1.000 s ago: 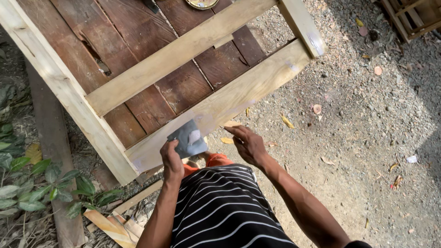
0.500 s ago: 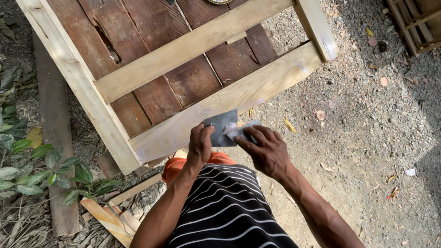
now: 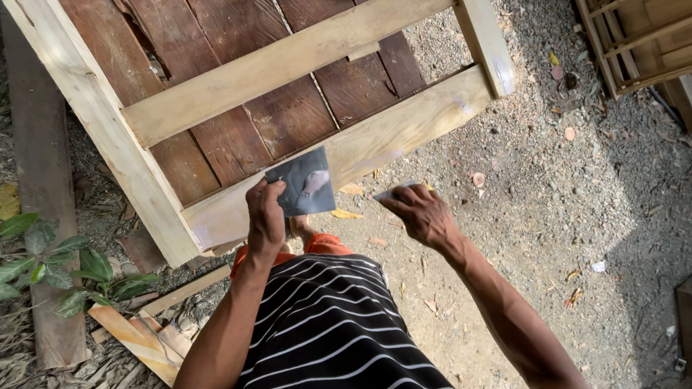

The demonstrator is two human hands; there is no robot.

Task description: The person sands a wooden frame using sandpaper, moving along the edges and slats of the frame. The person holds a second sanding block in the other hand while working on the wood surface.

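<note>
Two hands over pale wood frame: left hand pinching grey square plate with putty dab, right hand gripping small blade.

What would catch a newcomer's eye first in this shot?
The pale wooden frame lying across dark reddish boards fills the upper left. At centre, the left hand holds up a dark grey flat sheet with a light smear on it, while the right hand pinches a small pale blade-like tool beside it, over gravel ground.
</note>
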